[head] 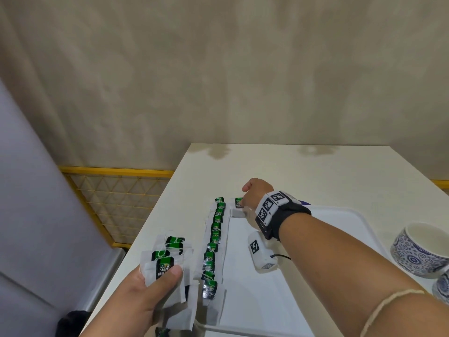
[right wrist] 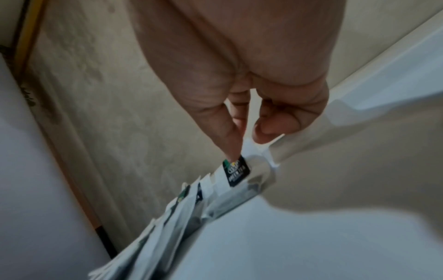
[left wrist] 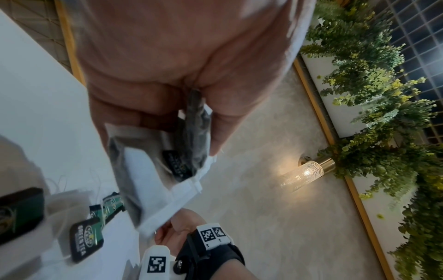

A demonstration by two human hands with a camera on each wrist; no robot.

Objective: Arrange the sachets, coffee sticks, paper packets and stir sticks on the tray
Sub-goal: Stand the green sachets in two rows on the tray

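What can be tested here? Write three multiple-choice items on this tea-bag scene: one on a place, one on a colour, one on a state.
1. Where does the row of tea bags lie?
A. along the tray's left edge
B. inside a cup
C. on the floor

2. What colour are the tea bag tags?
A. red
B. green and black
C. yellow

3. What is the left hand doing?
A. resting flat
B. gripping a stack of tea bags
C. lifting a cup

Answers: 1 A, the row follows the white tray edge; 2 B, the tags read green tea; 3 B, thumb presses the stack.
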